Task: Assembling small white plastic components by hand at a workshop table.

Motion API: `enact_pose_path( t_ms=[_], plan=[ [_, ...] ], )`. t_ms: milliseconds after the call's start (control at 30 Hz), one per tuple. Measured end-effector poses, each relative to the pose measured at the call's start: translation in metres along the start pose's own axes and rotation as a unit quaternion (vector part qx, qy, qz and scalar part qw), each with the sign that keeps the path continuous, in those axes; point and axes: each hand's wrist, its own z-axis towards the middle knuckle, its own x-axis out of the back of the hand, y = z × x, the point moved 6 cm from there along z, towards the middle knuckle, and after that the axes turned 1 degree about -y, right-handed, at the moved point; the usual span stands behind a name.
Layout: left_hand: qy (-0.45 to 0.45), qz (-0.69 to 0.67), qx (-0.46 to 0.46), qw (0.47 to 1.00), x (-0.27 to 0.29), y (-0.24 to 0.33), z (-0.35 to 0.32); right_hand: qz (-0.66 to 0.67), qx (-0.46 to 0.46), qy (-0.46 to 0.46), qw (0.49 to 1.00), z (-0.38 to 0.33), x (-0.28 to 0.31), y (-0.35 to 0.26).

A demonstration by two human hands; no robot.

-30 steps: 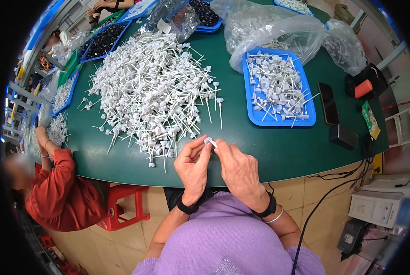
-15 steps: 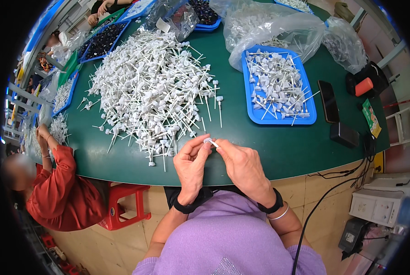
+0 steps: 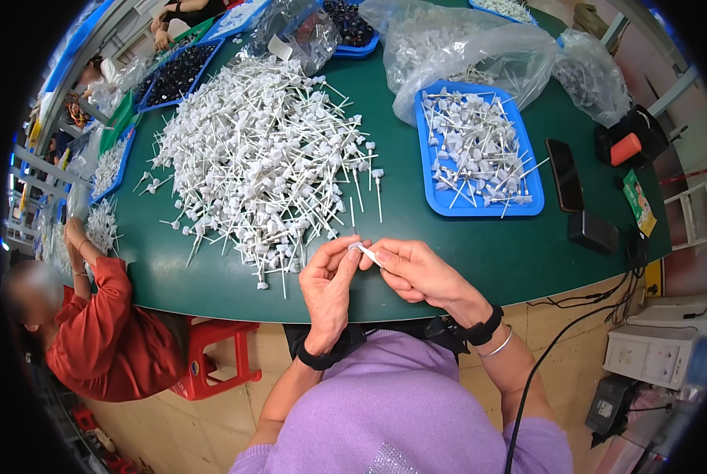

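Observation:
Just beyond the table's near edge, my left hand (image 3: 327, 280) pinches the pale head of a small white plastic piece between thumb and fingertips. My right hand (image 3: 418, 272) grips the white stem (image 3: 369, 255) of that same piece, thumb on top and the other fingers curled under. Ahead and to the left of my hands spreads a big pile of white stemmed plastic pieces (image 3: 259, 158), each with a whitish head on a thin stick. More such pieces lie in a blue tray (image 3: 488, 210) farther off to the right. My fingers hide part of the held piece.
Clear plastic bags (image 3: 519, 59) sit behind the tray. Right of it lie a phone (image 3: 565, 175) and a black box (image 3: 593, 232). Cables run down the right side. At left, a person in red (image 3: 116, 332) works beside a red stool (image 3: 219, 355). Trays of dark pieces (image 3: 176, 75) stand far left.
My right hand has shifted right and rolled over, so its curled fingers and more of the white stem show. My left hand keeps nearly the same place and pinch.

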Motion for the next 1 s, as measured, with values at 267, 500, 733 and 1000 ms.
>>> enact_pose_path(
  t_ms=[267,500,733,1000],
  plan=[
    [-0.01,0.019,-0.011,1.0,0.002,0.002,0.0,0.148,-0.04,-0.061,0.986,0.002,-0.002,0.011],
    [0.014,-0.018,0.038,0.999,0.003,-0.002,0.006,-0.028,-0.036,0.011,0.999,-0.004,0.0,-0.006],
    [0.026,-0.02,0.081,0.996,0.004,0.003,0.009,-0.096,-0.009,0.054,0.994,-0.027,0.012,-0.003],
    [0.012,-0.024,0.098,0.995,-0.001,-0.004,0.015,-0.054,0.012,0.08,0.995,-0.044,0.03,0.01]
  ],
)
